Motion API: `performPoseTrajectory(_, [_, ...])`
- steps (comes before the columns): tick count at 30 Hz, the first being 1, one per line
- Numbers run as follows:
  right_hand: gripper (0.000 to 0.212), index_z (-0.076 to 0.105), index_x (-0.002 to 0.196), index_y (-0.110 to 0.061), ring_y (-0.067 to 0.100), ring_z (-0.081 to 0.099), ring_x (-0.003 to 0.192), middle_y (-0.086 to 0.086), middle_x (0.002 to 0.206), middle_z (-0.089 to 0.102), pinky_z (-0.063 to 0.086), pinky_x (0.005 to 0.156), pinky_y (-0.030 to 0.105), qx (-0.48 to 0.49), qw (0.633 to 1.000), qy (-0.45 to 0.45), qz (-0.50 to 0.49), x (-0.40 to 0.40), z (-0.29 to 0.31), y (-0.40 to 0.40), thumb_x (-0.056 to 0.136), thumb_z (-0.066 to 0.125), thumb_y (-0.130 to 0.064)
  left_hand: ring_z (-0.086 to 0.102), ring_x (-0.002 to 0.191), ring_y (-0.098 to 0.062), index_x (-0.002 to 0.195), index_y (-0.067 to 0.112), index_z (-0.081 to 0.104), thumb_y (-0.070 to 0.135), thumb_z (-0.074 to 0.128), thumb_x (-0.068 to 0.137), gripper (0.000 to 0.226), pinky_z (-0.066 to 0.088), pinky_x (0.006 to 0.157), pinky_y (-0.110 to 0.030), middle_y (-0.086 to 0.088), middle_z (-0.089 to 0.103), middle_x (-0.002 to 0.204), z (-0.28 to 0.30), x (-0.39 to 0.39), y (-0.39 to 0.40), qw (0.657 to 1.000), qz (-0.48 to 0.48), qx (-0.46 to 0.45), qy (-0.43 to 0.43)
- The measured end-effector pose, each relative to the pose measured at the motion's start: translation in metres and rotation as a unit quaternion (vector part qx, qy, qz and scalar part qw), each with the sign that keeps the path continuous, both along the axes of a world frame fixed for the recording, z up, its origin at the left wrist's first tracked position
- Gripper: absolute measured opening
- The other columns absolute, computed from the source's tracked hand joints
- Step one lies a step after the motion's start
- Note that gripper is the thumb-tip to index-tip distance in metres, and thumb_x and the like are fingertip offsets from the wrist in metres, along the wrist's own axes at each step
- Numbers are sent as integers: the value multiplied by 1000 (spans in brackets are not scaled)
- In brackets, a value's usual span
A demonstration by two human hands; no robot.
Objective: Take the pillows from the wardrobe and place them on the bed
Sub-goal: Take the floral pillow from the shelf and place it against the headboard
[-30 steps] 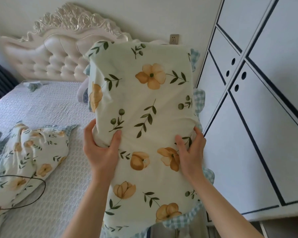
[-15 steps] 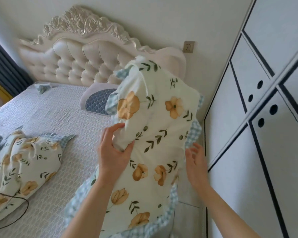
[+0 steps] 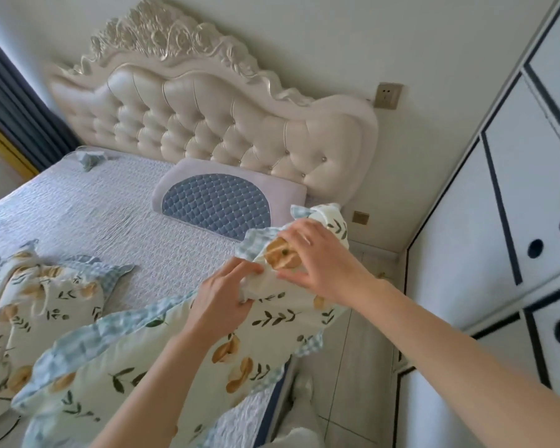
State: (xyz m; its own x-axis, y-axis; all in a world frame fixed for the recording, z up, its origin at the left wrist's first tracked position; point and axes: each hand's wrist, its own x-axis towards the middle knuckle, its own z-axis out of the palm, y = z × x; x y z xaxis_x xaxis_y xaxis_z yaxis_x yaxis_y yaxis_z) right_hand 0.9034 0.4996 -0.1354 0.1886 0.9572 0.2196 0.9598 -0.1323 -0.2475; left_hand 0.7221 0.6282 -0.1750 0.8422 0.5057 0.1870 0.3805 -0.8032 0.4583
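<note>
A floral pillow [image 3: 181, 357] with orange flowers, green leaves and a blue checked frill lies tilted across the bed's right edge, its far end raised. My left hand [image 3: 222, 295] pinches a fold of its cover near the middle. My right hand [image 3: 317, 257] grips the raised far corner. The bed [image 3: 117, 221] has a pale quilted cover and a tufted cream headboard [image 3: 207, 118]. The white wardrobe [image 3: 511, 195] with dark trim stands at the right, its doors closed.
A second floral pillow [image 3: 36, 305] lies crumpled on the bed at the left. A lilac pillow with a blue quilted panel [image 3: 217, 202] rests against the headboard. A narrow strip of tiled floor [image 3: 353, 367] separates bed and wardrobe. A dark curtain [image 3: 17, 105] hangs far left.
The pillow has come down from upright in front of me onto the bed's right edge. Both hands shifted grip to its far end, and my view turned toward the bed.
</note>
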Motion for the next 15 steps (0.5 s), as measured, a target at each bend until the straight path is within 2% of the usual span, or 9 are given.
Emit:
performPoseTrajectory(4, [93, 22, 150, -14, 26, 9, 148, 9, 158, 22, 8, 121, 43, -127, 990, -50, 43, 43, -28, 45, 80, 55, -67, 52, 65, -1, 106, 37, 58, 4, 76, 63, 58, 35, 59, -11, 25, 54, 105, -18, 33, 44, 999, -9, -18, 30])
performPoseTrajectory(6, [102, 15, 151, -18, 25, 4, 149, 6, 160, 16, 3, 121, 45, -162, 982, -80, 52, 68, -40, 69, 75, 56, -72, 53, 67, -1, 106, 38, 57, 3, 74, 62, 59, 33, 61, -10, 25, 55, 106, -24, 51, 67, 999, -11, -29, 34])
performPoseTrajectory(8, [106, 14, 151, -21, 26, 5, 148, 5, 160, 15, 3, 120, 48, -176, 976, -112, 62, 93, -47, 93, 71, 61, -72, 57, 68, -5, 107, 37, 57, 2, 72, 62, 58, 37, 62, -13, 25, 55, 107, -28, 67, 89, 998, -16, -42, 32])
performPoseTrajectory(11, [107, 9, 150, -26, 27, 6, 148, 6, 160, 12, 5, 120, 48, -186, 972, -122, 74, 125, -52, 129, 70, 67, -67, 60, 72, -11, 110, 36, 56, 4, 70, 65, 57, 48, 67, -27, 24, 55, 110, -28, 93, 124, 997, -25, -65, 23])
performPoseTrajectory(15, [109, 6, 151, -30, 25, 13, 146, 6, 157, 20, 8, 117, 43, -207, 974, -83, 35, 160, -61, 172, 69, 64, -71, 54, 78, -4, 110, 37, 55, 6, 70, 66, 56, 48, 68, -26, 23, 53, 107, -33, 124, 160, 997, -41, -62, 24])
